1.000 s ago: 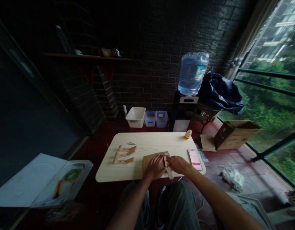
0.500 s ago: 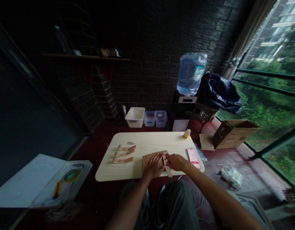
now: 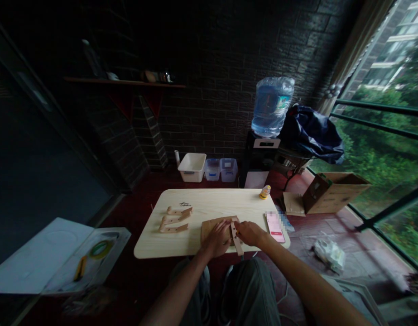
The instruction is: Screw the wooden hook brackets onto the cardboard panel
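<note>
Left hand [image 3: 216, 239] flat on brown panel [image 3: 206, 230], fingers extended; right hand [image 3: 248, 233] curled at drilled wooden strip [image 3: 238, 246] along panel's right side, pinch unclear. Strip more exposed than before: grip probably adjusted.

Premises appear domestic: brick wall [image 3: 212, 113], shelf [image 3: 125, 82], bottled-water dispenser [image 3: 259, 155], curtain [image 3: 352, 54] beside large windows [image 3: 387, 156], plastic tubs [image 3: 192, 175] on reddish floor [image 3: 146, 186].

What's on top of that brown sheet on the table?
The left hand lies on the brown sheet, and a wooden strip crosses the sheet's right side, with the right hand at the strip. What the left hand covers can't be seen.
</note>
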`<act>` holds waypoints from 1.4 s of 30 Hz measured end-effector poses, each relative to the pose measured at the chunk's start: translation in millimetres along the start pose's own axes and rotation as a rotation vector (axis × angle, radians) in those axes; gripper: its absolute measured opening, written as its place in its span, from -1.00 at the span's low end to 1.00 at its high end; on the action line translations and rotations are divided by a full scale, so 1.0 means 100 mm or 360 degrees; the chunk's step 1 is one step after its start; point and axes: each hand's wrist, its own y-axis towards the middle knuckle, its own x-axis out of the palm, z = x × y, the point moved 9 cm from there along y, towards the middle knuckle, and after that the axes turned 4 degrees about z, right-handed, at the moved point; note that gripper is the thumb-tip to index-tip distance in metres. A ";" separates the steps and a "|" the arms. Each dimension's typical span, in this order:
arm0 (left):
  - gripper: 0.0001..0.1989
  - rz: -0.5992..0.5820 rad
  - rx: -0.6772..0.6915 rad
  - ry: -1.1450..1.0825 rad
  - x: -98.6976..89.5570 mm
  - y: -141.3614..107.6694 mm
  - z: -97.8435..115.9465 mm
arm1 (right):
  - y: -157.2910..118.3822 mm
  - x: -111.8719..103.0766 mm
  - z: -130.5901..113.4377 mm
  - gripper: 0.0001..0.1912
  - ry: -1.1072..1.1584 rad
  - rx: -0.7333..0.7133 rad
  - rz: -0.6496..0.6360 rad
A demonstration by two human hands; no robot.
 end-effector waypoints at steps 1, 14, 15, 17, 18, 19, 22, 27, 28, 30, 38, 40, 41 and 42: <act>-0.25 0.0011 0.0028 0.0025 -0.03 0.00 0.03 | 0.00 0.00 0.01 -0.58 0.0013 -0.0005 -0.0003; -0.69 0.0156 0.0097 0.0164 -0.19 0.07 0.26 | 0.03 -0.15 0.05 -0.68 0.0065 -0.0048 -0.0031; -0.70 0.0164 0.0098 0.0171 -0.20 0.08 0.27 | 0.03 -0.18 0.04 -0.68 0.0062 -0.0059 -0.0033; -0.68 0.0176 0.0104 0.0177 -0.23 0.10 0.29 | 0.04 -0.23 0.04 -0.66 0.0056 -0.0084 -0.0031; -0.67 0.0186 0.0108 0.0176 -0.24 0.10 0.29 | 0.04 -0.26 0.04 -0.65 0.0052 -0.0093 -0.0026; -0.66 0.0202 0.0111 0.0174 -0.25 0.10 0.30 | 0.05 -0.29 0.04 -0.64 0.0046 -0.0098 -0.0019; -0.64 0.0254 0.0096 0.0163 -0.26 0.09 0.29 | 0.06 -0.34 0.07 -0.64 0.0032 -0.0102 -0.0007; -0.59 0.0249 0.0043 0.0111 -0.27 0.09 0.28 | 0.12 -0.39 0.10 -0.67 0.0055 -0.0118 0.0007; -0.57 0.0242 0.0032 0.0099 -0.27 0.09 0.28 | 0.13 -0.40 0.10 -0.67 0.0064 -0.0119 0.0013; -0.54 0.0229 0.0009 0.0082 -0.28 0.10 0.28 | 0.12 -0.42 0.10 -0.70 0.0084 -0.0119 0.0029; -0.55 0.0189 -0.0052 0.0071 -0.22 0.10 0.22 | -0.25 -0.23 0.17 -0.71 0.0392 0.0069 0.0316; -0.53 0.0185 -0.0054 0.0073 -0.19 0.10 0.19 | -0.35 -0.13 0.18 -0.69 0.0594 0.0093 0.0489; -0.52 0.0185 -0.0062 0.0073 -0.18 0.11 0.17 | -0.38 -0.08 0.17 -0.70 0.0689 0.0097 0.0585; -0.52 0.0187 -0.0071 0.0075 -0.17 0.11 0.15 | -0.41 -0.03 0.16 -0.70 0.0778 0.0098 0.0680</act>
